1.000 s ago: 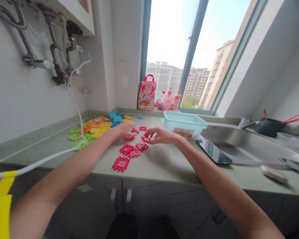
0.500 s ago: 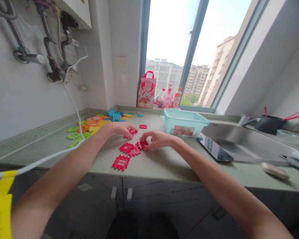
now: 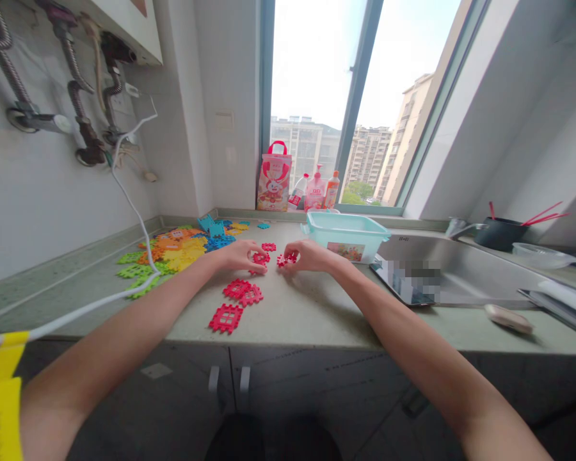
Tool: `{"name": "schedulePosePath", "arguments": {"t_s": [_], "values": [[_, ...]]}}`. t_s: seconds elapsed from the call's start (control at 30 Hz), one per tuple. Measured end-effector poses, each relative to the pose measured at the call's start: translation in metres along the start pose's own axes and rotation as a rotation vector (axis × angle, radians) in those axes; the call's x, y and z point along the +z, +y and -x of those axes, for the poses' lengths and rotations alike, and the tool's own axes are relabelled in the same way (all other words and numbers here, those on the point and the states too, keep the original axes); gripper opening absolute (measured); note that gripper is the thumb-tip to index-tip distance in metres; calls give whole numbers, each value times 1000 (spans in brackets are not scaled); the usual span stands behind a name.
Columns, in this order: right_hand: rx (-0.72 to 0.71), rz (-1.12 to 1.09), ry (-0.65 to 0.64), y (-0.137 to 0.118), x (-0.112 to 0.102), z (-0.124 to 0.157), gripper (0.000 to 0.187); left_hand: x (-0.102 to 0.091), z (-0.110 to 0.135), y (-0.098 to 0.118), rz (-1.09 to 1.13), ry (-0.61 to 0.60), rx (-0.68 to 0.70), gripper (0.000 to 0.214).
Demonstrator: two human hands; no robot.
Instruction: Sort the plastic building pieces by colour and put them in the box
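My left hand (image 3: 242,256) is closed around a red interlocking building tile (image 3: 260,258), its fingers at the tile's edges. Facing it a short gap away, my right hand (image 3: 303,256) pinches a second red tile (image 3: 286,260) just over the counter. Beyond the left fingertips lies a small red piece (image 3: 269,246). Nearer the front edge are a square red tile with window-like openings (image 3: 225,318) and two overlapping red tiles, one of them a window-shaped piece (image 3: 251,294).
Left of my hands spreads a pile of yellow tiles (image 3: 185,255), with orange, green and blue ones. A white cable (image 3: 146,230) crosses there. To the right are a turquoise bin (image 3: 348,225), a phone (image 3: 403,285) by the sink (image 3: 465,272) and a soap-like bar (image 3: 509,318).
My right hand has lifted a red tile from beside the overlapping pair and brought it up and right. My left hand has stayed with its tile. The view has shifted slightly.
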State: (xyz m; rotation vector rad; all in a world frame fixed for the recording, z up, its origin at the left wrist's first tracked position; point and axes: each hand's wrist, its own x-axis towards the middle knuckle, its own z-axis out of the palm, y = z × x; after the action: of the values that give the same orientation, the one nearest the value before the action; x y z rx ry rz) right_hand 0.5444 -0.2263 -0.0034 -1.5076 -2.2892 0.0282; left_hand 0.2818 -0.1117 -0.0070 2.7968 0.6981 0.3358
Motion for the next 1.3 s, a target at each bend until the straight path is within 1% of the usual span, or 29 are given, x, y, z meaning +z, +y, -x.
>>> {"name": "schedulePosePath", "arguments": {"t_s": [0.1, 0.13, 0.2, 0.27, 0.33, 0.4, 0.47, 0.6, 0.73, 0.8, 0.87, 0.93, 1.03, 1.1, 1.2, 1.3], "values": [[-55, -36, 162, 5, 2, -4, 19, 2, 0, 10, 52, -21, 1, 77], [-69, -54, 197, 5, 4, -5, 18, 3, 0, 12, 71, -28, -10, 80], [-75, -82, 218, 4, 8, -7, 18, 5, 0, 15, 127, -36, -8, 91], [-67, -97, 180, 1, 14, -8, 19, 8, -1, 14, 215, -46, 16, 103], [-43, -97, 106, -2, 21, -9, 19, 11, -3, 11, 313, -65, 21, 114], [-9, -102, 46, -2, 26, -10, 19, 14, -4, 8, 384, -88, 4, 120], [20, -126, 16, -1, 29, -10, 19, 15, -5, 6, 411, -99, -8, 122], [28, -166, 9, 1, 30, -10, 18, 13, -6, 6, 352, -79, -14, 117], [52, -103, 23, -2, 27, -10, 18, 12, -4, 5, 224, -25, -39, 118], [67, -48, 26, -2, 26, -10, 21, 12, -4, 1, 152, 22, 14, 110], [74, -4, 29, -1, 24, -10, 25, 14, -6, -5, 82, 42, 63, 91], [64, 19, 29, 3, 24, -10, 26, 16, -9, -9, 20, -5, 42, 78], [38, 29, 16, 7, 24, -10, 27, 17, -13, -10, -35, -85, -18, 75], [26, 49, 15, 7, 21, -10, 27, 15, -15, -9, -63, -83, -11, 73], [2, 97, 61, 3, 10, -7, 28, 9, -15, -9, -105, -57, 14, 69], [-48, 125, 181, -7, -10, -2, 26, 2, -11, -9, -102, -40, 47, 67]]}}
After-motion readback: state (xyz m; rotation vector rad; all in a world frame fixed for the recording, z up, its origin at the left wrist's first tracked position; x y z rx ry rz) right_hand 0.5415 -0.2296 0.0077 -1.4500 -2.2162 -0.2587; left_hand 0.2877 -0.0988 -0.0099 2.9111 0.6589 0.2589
